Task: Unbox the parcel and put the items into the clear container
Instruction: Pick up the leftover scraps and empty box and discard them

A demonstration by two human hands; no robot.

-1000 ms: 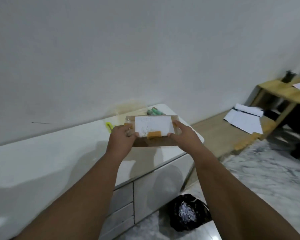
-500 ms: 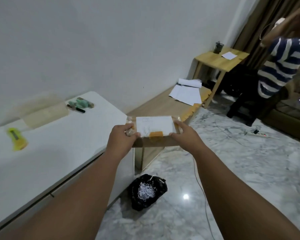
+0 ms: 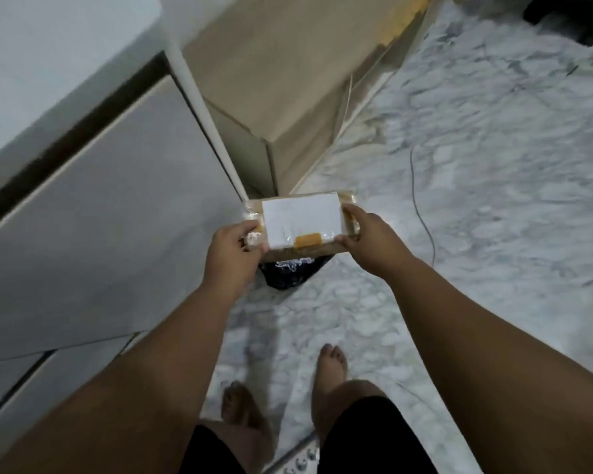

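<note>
A small brown cardboard parcel (image 3: 302, 222) with a white label and an orange sticker, wrapped in clear tape, is held out in front of me above the floor. My left hand (image 3: 231, 249) grips its left end. My right hand (image 3: 372, 239) grips its right end. The parcel hangs directly over a black bag (image 3: 288, 273) that lies on the floor, and it hides most of that bag. No clear container is in view.
A white drawer cabinet (image 3: 93, 213) stands close on my left. A low wooden bench (image 3: 288, 73) runs away beyond it. The marble floor (image 3: 493, 165) spreads to the right, with a thin cable (image 3: 421, 213) lying on it. My bare feet (image 3: 331, 364) stand below.
My view has swung from the cabinet top to the right and then down to the floor. The parcel stays gripped in both hands and now hangs over the black bag.
</note>
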